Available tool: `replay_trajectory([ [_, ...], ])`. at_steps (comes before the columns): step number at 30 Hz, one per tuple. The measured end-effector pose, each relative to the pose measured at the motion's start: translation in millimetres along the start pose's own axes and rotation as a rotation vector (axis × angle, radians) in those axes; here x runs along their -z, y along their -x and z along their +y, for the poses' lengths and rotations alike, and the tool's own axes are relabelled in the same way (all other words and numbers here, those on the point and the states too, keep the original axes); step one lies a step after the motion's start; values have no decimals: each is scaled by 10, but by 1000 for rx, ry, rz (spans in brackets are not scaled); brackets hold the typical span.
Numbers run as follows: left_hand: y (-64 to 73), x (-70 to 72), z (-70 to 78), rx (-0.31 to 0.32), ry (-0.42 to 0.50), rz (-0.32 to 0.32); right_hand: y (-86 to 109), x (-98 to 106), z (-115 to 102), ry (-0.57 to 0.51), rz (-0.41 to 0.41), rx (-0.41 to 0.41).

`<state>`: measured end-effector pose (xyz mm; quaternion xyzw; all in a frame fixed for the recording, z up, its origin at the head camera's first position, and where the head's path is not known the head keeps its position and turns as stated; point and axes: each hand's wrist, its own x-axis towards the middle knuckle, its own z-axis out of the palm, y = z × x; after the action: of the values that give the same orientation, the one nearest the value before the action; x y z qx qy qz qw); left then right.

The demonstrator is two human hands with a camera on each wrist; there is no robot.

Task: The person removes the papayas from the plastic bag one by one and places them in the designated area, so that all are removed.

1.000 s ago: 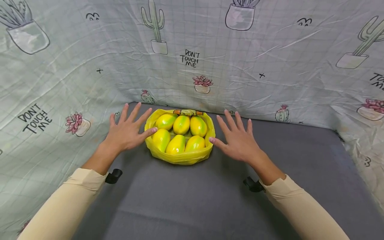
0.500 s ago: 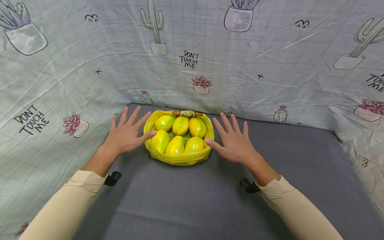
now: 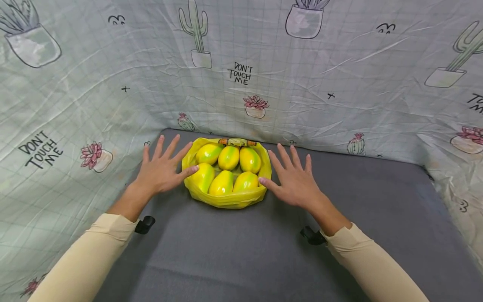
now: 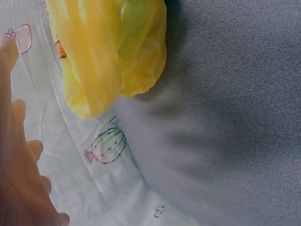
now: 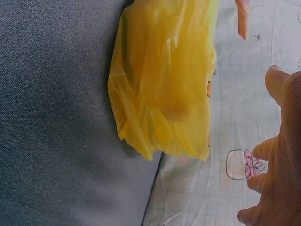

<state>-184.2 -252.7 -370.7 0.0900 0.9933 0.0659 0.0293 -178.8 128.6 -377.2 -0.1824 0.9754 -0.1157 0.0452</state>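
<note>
A person's bare hands reach forward, apart from each other, backs showing to the head camera. The left hand (image 3: 160,170) fans its straight fingers ahead of the palm, its thumb (image 3: 188,172) extended toward the right hand (image 3: 296,184), which spreads its own fingers likewise. Behind each hand come a bare wrist (image 3: 126,203) and a cream-sleeved forearm (image 3: 81,260), both arms angling inward.

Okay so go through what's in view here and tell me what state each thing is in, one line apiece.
Yellow bag, mouth wide open, filled
Six fruits, unpeeled, uncovered, in two rows of three in the bag
Left hand, spread, holding nothing
Right hand, spread, holding nothing
Gray cloth, mostly flat, faintly creased toward the person
Patterned cloth, hanging, wrinkled
</note>
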Motion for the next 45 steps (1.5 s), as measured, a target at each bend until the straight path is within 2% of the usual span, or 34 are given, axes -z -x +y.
replay_trajectory([
  [11,-38,-79,13,13,-3,-40,-28,-73,6,-12,2,8],
  [30,-89,-259,-88,-7,8,-32,-50,-197,22,-30,-8,23],
  [34,-95,-261,-89,-6,5,-41,-49,-194,22,-38,-10,28],
  [39,-111,-270,-102,-1,41,-54,-45,-187,23,-45,-1,34],
  [45,-150,-313,-149,3,130,-74,-14,-187,23,-53,0,40],
])
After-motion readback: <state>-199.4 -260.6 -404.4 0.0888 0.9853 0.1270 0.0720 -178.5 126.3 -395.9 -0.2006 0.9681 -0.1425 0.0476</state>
